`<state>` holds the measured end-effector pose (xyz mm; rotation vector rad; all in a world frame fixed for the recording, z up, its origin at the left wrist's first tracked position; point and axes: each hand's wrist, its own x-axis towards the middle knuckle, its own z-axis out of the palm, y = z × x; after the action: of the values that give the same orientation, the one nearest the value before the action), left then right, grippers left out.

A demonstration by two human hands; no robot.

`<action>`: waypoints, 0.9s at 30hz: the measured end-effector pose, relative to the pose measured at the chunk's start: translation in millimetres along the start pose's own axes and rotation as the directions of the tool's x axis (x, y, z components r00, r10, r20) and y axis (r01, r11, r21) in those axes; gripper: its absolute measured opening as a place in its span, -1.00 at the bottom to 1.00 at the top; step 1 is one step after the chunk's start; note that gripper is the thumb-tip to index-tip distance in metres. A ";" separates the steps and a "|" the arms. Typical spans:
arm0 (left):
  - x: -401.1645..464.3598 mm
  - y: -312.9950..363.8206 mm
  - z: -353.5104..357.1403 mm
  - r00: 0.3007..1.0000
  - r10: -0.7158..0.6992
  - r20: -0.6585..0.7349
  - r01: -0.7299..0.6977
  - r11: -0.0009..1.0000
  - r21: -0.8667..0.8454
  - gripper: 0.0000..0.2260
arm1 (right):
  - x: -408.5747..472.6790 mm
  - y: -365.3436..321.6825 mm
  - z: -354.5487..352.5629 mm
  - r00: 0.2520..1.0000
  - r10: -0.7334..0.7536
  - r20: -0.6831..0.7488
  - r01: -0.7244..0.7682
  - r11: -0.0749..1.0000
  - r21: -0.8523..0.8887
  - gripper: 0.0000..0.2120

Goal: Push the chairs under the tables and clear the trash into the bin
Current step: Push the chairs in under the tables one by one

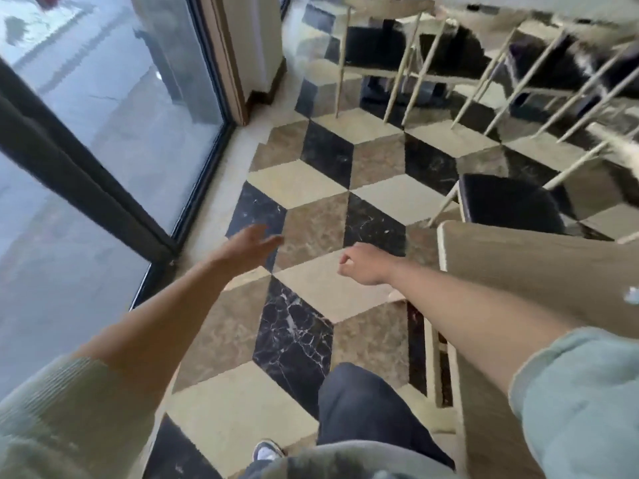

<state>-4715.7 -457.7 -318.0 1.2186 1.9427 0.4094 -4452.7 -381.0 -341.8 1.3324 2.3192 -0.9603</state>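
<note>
Single head-worn view, wide-angle, tilted steeply down and forward. Nearest: both outstretched forearms and the wearer's leg at bottom. Patterned floor (311, 188) fills the centre. Glass door (114, 108) along the left edge; a tabletop (539, 264) close at right; chairs (508, 202) farther off, upper right, blurred.

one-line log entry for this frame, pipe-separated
phase: walking between tables | left hand: open, empty | right hand: loosely curled, empty | chair: black seat, ahead right, untouched | trash: none seen

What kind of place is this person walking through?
Probably a café or restaurant dining area: several dark-seated chairs with pale legs, a pale table, patterned marble floor and a large glass door to outside.
</note>
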 end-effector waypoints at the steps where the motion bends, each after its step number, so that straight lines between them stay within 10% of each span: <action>1: 34.6 19.1 -7.4 0.999 0.036 0.031 -0.037 0.999 0.035 -0.52 | 15.3 5.0 -19.4 0.998 0.037 -0.043 -0.035 0.998 0.044 -0.73; 27: 763.9 541.7 9.2 0.740 0.406 0.535 -0.577 0.793 0.196 -0.67 | 344.6 362.2 -410.9 0.641 0.763 -0.088 -0.611 0.576 0.543 -0.74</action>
<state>-4551.7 464.3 -328.0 1.8944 1.2711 0.0059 -4298.5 246.5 -375.9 2.5108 1.4438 -1.0936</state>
